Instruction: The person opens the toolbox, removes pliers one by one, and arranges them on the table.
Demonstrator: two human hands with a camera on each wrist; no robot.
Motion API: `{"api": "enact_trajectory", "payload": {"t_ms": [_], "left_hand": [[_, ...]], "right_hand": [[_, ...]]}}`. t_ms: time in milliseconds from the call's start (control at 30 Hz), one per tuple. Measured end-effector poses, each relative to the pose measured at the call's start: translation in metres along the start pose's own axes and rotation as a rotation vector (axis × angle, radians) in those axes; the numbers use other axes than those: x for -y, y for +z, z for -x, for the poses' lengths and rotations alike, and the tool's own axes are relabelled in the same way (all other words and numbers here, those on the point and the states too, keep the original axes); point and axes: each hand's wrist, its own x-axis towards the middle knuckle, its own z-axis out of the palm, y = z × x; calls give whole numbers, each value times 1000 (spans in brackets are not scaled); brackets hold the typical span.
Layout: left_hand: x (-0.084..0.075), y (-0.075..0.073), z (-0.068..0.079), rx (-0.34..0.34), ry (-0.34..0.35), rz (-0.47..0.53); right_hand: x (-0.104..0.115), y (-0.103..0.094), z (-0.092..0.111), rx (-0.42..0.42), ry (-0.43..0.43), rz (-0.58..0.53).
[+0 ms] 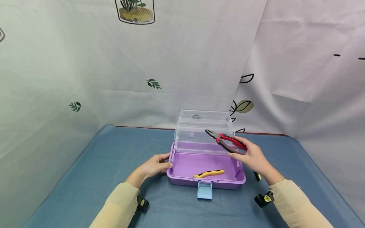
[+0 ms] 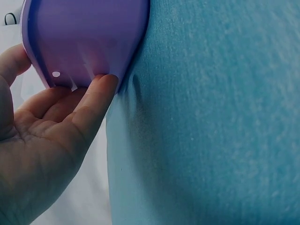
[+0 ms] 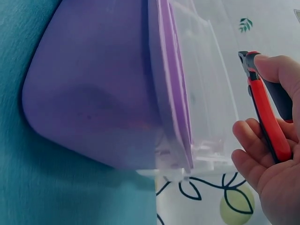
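- One pair of red-black pliers (image 1: 219, 139), raised over purple box (image 1: 182, 161), far right part.
- Right hand (image 1: 254, 158) grips pliers, fingers partly curled.
- Left hand (image 1: 152, 166) holds box's left end, fingers slightly bent.
- Yellow tool (image 1: 210, 173) lies inside, near side.
- Clear lid (image 1: 205, 125) up, far side.

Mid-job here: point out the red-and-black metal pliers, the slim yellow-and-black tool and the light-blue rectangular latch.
Red-and-black metal pliers (image 1: 228, 138): head view, on the red handle.
Slim yellow-and-black tool (image 1: 211, 173): head view, mid-body.
Light-blue rectangular latch (image 1: 204, 191): head view, centre of its face.
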Motion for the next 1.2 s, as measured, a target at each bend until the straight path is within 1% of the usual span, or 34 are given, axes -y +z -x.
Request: {"api": "enact_trajectory", "payload": {"t_ms": [67, 200, 467, 567, 633, 867, 1067, 1200], "left_hand": [[0, 0, 0, -10, -10, -8], [0, 1, 0, -26, -30, -7], [0, 0, 1, 4, 0, 9], [-1, 0, 2, 3, 4, 8], [-1, 0, 2, 2, 3, 6], [-1, 1, 2, -2, 4, 1], [-1, 1, 2, -8, 1, -8], [-1, 1, 2, -7, 3, -2]], "right_hand": [[-2, -1, 2, -14, -3, 1], [-7, -4, 6, -24, 21, -11], [-18, -9, 14, -50, 79, -41], [-22, -11, 17, -51, 109, -87], [-24, -12, 19, -60, 118, -89], [-32, -14, 25, -114, 129, -41], [-38, -17, 30, -118, 151, -27], [-40, -19, 33, -125, 163, 6]]}}
